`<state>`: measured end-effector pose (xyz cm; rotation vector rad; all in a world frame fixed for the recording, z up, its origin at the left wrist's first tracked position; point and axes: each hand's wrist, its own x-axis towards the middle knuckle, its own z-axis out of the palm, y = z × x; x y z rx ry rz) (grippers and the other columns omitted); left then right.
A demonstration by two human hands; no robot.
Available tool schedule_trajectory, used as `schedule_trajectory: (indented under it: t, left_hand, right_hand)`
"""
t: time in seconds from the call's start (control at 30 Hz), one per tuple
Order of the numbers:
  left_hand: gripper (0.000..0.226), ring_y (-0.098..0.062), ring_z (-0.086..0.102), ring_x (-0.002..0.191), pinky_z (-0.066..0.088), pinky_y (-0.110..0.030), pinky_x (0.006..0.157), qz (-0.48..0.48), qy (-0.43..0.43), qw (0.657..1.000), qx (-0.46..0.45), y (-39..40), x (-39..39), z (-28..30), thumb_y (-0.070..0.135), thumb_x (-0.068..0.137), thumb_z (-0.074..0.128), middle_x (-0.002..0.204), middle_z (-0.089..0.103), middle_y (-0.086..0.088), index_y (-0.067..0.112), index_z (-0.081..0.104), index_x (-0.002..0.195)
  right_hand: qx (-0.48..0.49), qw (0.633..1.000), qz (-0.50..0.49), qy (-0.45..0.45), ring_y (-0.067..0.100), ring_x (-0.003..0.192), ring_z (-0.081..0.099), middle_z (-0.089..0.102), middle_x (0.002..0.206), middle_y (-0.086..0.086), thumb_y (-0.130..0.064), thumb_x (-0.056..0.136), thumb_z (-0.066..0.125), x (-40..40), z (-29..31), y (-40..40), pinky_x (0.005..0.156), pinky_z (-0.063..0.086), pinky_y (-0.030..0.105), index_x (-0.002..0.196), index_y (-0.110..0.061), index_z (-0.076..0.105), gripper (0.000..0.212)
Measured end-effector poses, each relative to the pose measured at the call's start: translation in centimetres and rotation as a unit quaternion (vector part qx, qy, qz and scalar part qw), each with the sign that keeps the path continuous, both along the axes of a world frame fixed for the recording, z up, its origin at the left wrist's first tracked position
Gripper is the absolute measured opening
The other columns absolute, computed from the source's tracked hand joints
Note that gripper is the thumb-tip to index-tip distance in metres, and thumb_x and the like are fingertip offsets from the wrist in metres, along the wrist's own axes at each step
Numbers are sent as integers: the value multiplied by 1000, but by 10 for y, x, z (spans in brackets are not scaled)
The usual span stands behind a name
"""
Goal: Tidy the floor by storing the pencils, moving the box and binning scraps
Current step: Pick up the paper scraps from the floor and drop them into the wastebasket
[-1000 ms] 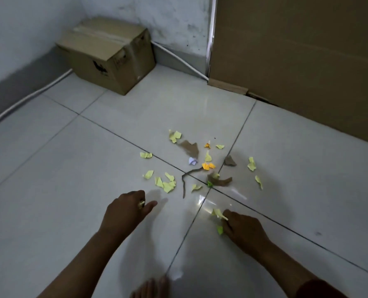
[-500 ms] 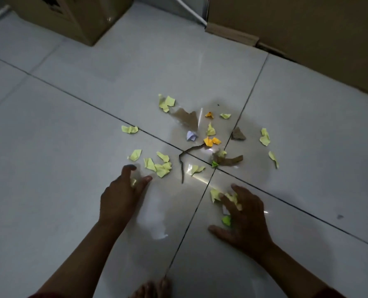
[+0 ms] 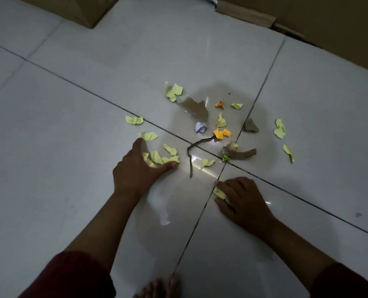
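Several scraps of yellow, orange and brown paper lie scattered on the white tiled floor around a tile joint. My left hand (image 3: 135, 168) rests on the floor with fingers spread around a cluster of yellow scraps (image 3: 160, 158), which lie between thumb and forefinger. My right hand (image 3: 241, 198) is curled over a yellow scrap (image 3: 219, 193) that shows at its fingertips. A torn brown cardboard piece (image 3: 197, 107), a thin brown strip (image 3: 191, 155) and an orange scrap (image 3: 221, 133) lie farther out. The cardboard box (image 3: 82, 9) shows only partly at the top left. No pencils are visible.
A large upright cardboard sheet (image 3: 329, 22) leans along the top right, with a small cardboard flap (image 3: 245, 15) at its foot. My bare toes (image 3: 159, 287) show at the bottom edge. Dim light leaves glare patches on the tiles.
My left hand has slid forward and spread around the yellow scrap cluster. My right hand has curled in over its yellow scrap. The view has tilted down, cutting off most of the box.
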<state>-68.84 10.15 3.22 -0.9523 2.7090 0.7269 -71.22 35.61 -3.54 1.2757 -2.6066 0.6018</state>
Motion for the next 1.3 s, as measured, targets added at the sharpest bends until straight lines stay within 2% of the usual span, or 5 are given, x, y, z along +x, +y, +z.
schedule_trajectory:
  t: [0.2,0.47,0.8,1.0,1.3]
  left_hand:
    - [76,-29,58,100,37,-32,71,-41,-25,998,-32,6,-4,-10,70,61,64,112,59,-4,20,43,115]
    - [45,-33,53,50,31,-25,47,-200,95,971,-86,10,5,-24,48,84,34,84,55,-12,8,55,83]
    - [36,-36,54,52,36,-31,53,-97,172,979,-48,7,-3,-15,33,69,38,60,58,-19,2,53,61]
    - [13,-36,53,59,32,-31,56,-48,166,985,-21,8,0,-11,10,78,56,66,58,-22,-2,51,79]
    - [33,-32,57,77,34,-28,66,-70,210,975,-14,7,-4,-13,21,78,38,83,63,-14,7,61,97]
  right_hand:
    - [-22,1000,-20,-7,28,105,47,51,112,12,-30,93,43,-1,-2,0,92,37,46,98,-11,51,21]
    - [-23,1000,-1,8,24,82,48,66,86,14,-22,88,51,-1,-1,-1,70,40,34,93,-10,51,13]
    - [-76,993,-87,-3,18,47,44,51,51,7,-17,76,55,-20,20,-5,47,34,25,59,-8,57,20]
    - [-125,976,-179,-4,25,76,50,56,85,16,-8,75,50,-63,29,-20,60,46,34,115,-8,51,40]
    - [3,995,-80,-53,36,113,48,57,126,18,-47,91,38,-81,12,-55,94,38,54,118,-16,60,46]
